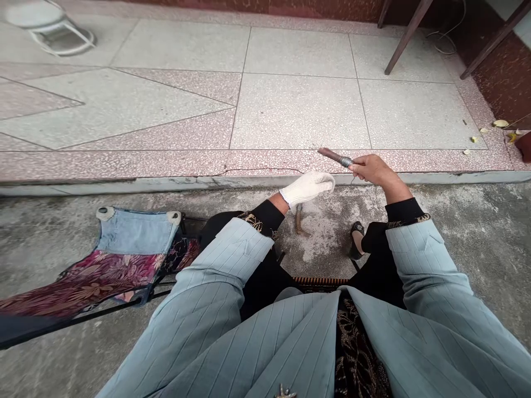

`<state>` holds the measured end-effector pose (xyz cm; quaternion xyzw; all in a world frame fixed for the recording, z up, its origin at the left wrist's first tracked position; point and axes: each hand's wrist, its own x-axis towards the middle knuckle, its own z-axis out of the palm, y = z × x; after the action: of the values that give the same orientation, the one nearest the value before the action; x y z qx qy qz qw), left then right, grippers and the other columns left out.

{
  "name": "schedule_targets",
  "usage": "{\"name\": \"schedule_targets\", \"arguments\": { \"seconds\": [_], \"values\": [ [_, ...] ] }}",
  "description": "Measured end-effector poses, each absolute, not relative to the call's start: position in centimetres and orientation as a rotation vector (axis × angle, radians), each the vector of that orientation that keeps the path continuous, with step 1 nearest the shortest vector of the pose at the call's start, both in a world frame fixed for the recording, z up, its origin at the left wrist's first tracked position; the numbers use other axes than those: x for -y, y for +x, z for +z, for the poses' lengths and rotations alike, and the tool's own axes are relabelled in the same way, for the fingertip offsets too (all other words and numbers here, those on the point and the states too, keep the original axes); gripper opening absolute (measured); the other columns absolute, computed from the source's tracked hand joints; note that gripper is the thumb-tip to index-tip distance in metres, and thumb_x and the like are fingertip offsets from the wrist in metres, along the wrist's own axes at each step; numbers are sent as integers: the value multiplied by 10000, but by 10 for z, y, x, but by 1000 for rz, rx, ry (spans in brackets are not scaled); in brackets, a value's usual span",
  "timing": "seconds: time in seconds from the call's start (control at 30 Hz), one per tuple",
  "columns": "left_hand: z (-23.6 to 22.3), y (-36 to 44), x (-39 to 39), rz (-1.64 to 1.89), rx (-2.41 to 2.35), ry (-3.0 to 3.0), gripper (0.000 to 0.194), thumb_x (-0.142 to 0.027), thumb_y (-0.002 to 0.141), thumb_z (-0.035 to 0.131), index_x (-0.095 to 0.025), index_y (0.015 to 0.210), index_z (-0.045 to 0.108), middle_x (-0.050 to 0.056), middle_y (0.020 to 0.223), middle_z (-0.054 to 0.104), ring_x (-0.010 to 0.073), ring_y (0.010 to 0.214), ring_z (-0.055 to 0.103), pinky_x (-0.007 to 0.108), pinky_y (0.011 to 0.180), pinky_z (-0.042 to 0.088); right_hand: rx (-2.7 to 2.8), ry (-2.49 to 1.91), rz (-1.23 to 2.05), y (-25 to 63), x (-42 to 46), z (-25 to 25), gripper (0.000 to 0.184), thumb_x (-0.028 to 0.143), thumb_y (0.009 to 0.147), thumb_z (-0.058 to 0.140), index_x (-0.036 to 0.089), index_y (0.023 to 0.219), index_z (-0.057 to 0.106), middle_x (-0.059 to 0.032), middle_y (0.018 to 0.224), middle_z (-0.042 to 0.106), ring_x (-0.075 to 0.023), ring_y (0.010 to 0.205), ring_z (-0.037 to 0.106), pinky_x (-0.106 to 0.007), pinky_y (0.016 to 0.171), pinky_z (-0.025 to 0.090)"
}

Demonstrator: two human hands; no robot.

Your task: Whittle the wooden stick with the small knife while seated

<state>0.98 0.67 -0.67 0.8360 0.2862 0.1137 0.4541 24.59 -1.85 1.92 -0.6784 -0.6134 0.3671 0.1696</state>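
Note:
My right hand (370,168), bare, grips a short brown stick (331,155) near one end. Grey wire (345,161) is wound in coils around the stick beside my fingertips, and a thin tail seems to hang below them. To the left, my left hand (307,187) wears a white knitted glove. Its fingers are curled together, apart from the stick; whatever they may hold is hidden. Below the glove, a brown, bent object (299,221) lies on the concrete; its kind is unclear and its upper end is close under the glove.
A raised terrazzo step (298,121) with a pale edge runs across in front. At left stands a folding lounge chair (130,232) with patterned fabric. A white stool (62,33) is at the far left, wooden legs (409,36) at the back right. Petals (500,123) lie nearby.

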Motion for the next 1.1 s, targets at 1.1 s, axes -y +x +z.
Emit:
{"name": "schedule_targets", "arguments": {
  "seconds": [1.1],
  "values": [
    [-3,11,-4,391,-561,1453,211,-299,858,546,-110,784,603,0,663,527,38,476,311,199,445,216,1183,-1232,1405,243,28,23,366,480,736,777,150,727,618,-11,683,561,-71,528,446,-205,449,351]
  ]
}}
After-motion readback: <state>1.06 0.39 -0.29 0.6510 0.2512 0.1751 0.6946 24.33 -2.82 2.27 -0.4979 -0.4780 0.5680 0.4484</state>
